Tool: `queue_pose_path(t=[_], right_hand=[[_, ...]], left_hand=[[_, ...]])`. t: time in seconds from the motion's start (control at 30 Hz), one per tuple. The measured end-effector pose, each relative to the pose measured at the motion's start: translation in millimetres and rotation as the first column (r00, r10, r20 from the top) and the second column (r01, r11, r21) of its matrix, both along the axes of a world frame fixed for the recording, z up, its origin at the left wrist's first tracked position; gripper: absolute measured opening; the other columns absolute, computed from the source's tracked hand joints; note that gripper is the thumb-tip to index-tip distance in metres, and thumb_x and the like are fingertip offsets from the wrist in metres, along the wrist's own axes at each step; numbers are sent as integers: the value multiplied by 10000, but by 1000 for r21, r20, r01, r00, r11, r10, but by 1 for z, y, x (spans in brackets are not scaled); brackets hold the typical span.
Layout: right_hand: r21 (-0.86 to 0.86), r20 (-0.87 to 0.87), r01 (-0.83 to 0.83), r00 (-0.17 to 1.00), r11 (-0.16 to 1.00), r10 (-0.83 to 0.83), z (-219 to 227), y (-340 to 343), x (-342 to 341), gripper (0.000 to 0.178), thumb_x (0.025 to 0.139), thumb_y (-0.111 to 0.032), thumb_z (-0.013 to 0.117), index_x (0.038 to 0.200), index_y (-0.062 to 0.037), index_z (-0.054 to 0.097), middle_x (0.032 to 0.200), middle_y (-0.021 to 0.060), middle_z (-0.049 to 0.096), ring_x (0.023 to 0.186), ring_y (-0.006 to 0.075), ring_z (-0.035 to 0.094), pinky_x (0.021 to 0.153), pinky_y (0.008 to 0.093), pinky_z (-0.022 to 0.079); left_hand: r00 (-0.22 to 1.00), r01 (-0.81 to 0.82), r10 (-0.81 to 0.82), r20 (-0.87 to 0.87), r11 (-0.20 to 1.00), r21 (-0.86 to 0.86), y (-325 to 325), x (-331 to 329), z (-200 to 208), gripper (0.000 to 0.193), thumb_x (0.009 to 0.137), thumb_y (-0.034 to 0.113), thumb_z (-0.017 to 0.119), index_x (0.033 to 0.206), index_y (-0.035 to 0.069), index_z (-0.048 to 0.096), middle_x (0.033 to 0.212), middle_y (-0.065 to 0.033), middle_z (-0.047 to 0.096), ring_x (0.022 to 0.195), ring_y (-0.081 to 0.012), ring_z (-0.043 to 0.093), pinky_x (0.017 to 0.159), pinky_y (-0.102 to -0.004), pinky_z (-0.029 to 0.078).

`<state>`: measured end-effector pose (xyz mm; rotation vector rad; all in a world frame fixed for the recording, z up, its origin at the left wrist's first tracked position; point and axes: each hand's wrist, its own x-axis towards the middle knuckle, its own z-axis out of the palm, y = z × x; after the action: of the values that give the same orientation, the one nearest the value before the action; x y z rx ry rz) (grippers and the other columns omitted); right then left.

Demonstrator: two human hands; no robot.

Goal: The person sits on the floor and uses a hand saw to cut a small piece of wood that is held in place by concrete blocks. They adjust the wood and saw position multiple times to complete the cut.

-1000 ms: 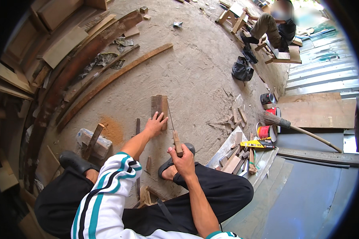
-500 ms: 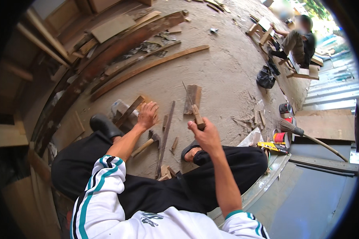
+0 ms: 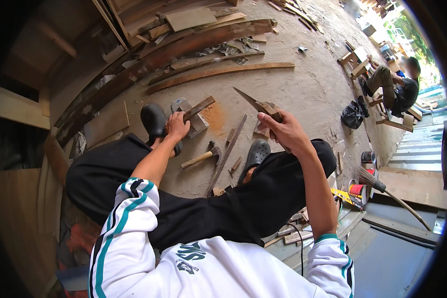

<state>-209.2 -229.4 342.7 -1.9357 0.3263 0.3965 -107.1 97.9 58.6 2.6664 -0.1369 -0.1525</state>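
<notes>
My left hand [image 3: 178, 125] is closed on the near end of a short wood strip [image 3: 200, 108], which lies across a low wooden block [image 3: 197, 127] beside my left shoe [image 3: 154, 120]. In my right hand [image 3: 287, 130] is a handsaw [image 3: 249, 99], held above the floor with its tapered blade pointing up and left, apart from the strip. Orange sawdust [image 3: 215, 117] is spread just past the block. Between my feet lie a hammer [image 3: 200, 159] with a wooden handle and a long thin wood strip [image 3: 227, 155].
Long boards [image 3: 223, 77] and a heavy beam [image 3: 184, 48] lie at the far left. A black plastic bag [image 3: 353, 114], paint cans [image 3: 358, 192] and a broom [image 3: 377, 183] are on the right. Another person [image 3: 400, 87] sits low at the far right.
My left hand has gone from lying over the sawdust to gripping the wood strip. My right hand has moved right with the saw, whose blade has turned its flat side to view.
</notes>
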Motion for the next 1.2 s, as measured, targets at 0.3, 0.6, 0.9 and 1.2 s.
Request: queue_pose_path(t=[0.3, 0.6, 0.9, 1.2], right_hand=[[-258, -69, -65, 996, 964, 49, -31, -2, -2, 928, 863, -841, 387, 926, 26, 711, 806, 138, 720, 818, 261, 679, 775, 358, 507], [-195, -48, 133, 988, 972, -145, -66, -1, -19, 717, 973, -627, 428, 948, 43, 680, 747, 157, 708, 793, 266, 694, 747, 377, 509], [-354, 69, 135, 991, 925, -118, -164, 4, -46, 486, 941, -453, 608, 908, 32, 597, 777, 272, 651, 789, 493, 627, 686, 501, 486], [-569, -20, -150, 986, 809, 168, -264, -3, -38, 504, 866, -457, 695, 900, 33, 585, 903, 276, 653, 915, 462, 628, 802, 514, 493]], left_hand=[[998, 33, -26, -53, 992, 126, -3, -26, 0, 308, 869, 311, 672, 1106, 117, 635, 1167, -102, 589, 1175, -306, 520, 980, -457, 440], [877, 75, -97, -470, 995, -66, -99, -59, -66, 444, 872, 447, 666, 1167, 114, 671, 1195, -139, 647, 1145, -338, 596, 934, -482, 484], [787, 173, -119, -606, 985, 31, -175, -92, -89, 488, 876, 459, 653, 1174, 73, 661, 1293, -172, 589, 1279, -336, 507, 1042, -490, 386], [766, 130, -135, -628, 990, -55, -169, -70, -101, 373, 905, 301, 578, 1155, 33, 644, 1188, -223, 663, 1150, -379, 616, 975, -483, 459]])
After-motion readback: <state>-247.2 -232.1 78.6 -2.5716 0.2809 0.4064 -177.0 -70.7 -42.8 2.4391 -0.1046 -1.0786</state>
